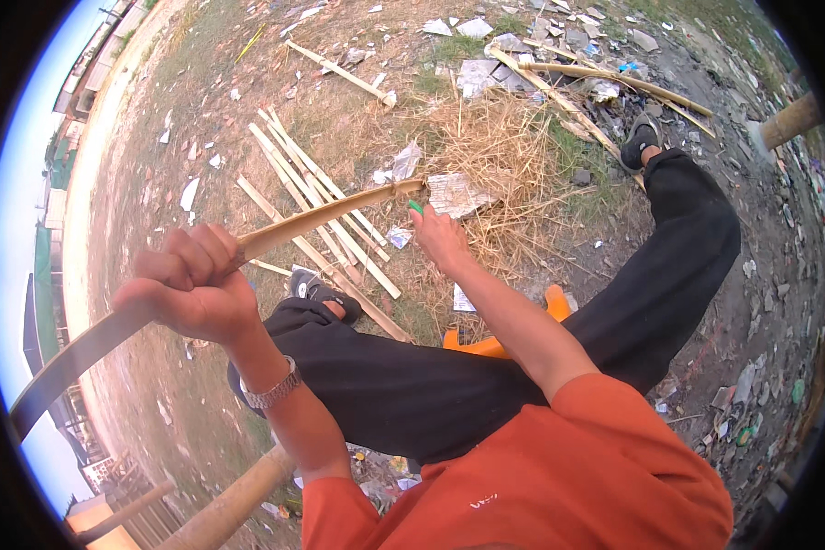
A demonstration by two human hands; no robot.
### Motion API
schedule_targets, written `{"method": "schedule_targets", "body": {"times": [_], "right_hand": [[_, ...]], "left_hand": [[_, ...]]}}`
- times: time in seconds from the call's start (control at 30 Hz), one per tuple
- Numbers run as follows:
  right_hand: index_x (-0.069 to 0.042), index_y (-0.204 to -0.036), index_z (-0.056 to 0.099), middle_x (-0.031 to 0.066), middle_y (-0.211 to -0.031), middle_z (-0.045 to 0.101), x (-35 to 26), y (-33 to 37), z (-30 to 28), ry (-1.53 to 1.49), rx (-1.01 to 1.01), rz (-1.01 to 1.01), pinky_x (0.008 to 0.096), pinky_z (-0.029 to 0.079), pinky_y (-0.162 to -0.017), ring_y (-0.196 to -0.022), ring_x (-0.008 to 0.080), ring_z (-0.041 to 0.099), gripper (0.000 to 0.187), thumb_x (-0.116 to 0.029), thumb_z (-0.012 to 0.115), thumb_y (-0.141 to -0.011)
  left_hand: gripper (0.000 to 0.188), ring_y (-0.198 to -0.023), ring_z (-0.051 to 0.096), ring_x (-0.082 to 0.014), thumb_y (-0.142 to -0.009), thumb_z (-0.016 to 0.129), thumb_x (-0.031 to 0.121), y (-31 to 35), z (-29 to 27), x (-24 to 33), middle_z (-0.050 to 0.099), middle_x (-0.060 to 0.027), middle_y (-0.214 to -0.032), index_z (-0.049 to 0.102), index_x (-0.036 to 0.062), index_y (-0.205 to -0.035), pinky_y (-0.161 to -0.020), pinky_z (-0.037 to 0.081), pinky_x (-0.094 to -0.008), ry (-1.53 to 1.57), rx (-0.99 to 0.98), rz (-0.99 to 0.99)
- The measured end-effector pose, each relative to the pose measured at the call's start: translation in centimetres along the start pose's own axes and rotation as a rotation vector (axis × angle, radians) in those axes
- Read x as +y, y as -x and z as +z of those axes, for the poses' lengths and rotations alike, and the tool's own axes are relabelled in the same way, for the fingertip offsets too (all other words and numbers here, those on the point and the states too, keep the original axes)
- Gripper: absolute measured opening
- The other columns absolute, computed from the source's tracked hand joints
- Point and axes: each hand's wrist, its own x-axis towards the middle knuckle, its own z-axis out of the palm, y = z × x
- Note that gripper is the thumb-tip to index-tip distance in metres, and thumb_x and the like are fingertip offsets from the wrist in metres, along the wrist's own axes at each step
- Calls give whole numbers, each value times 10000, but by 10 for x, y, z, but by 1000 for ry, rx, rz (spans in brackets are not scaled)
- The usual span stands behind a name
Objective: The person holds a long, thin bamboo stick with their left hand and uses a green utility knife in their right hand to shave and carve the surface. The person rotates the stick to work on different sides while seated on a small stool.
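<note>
My left hand (200, 286), with a metal-banded watch on its wrist, is wrapped round a long split bamboo strip (316, 216). The strip runs from the far left edge, up past my fist, to a tip in the middle of the view. Near that tip my right hand (440, 240) is closed on a small green-handled tool (416, 207); only the green part shows, and its blade or working end cannot be made out. A grey paper-like scrap (458, 194) lies on the ground just beyond my right hand.
Several pale bamboo strips (325, 192) lie on the ground ahead, beside a heap of straw-like shavings (513, 156). Longer bamboo pieces (559, 96) rest among rubble at the far right. An orange plastic seat (486, 346) shows beneath my legs. A thick pole (229, 504) slants at the lower left.
</note>
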Motion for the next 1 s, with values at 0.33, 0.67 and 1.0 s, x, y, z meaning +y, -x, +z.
{"method": "schedule_targets", "body": {"times": [0.33, 0.67, 1.0], "right_hand": [[35, -922, 605, 243, -855, 639, 40, 2, -34, -88, -61, 80, 471, 473, -774, -858, 410, 613, 571, -460, 325, -975], [1, -868, 514, 266, -662, 543, -133, 123, -134, -572, -115, -404, 524, 376, -585, -620, 447, 538, 406, -342, 342, -1001], [11, -883, 559, 243, -684, 563, -124, 131, -123, -503, -29, -421, 497, 432, -573, -641, 446, 557, 360, -270, 365, -997]], "left_hand": [[583, -377, 185, -80, -882, 351, 643, -11, -21, -8, 190, 40, -470, 239, 132, -624, -358, 173, -249, 211, -324, 24], [627, -353, 201, -82, -843, 391, 676, -20, -30, -9, 185, 48, -459, 215, 140, -570, -343, 204, -252, 255, -520, 59], [600, -323, 238, -79, -880, 410, 596, -9, -13, -4, 221, 42, -431, 244, 105, -577, -313, 239, -247, 260, -586, 115]]}}
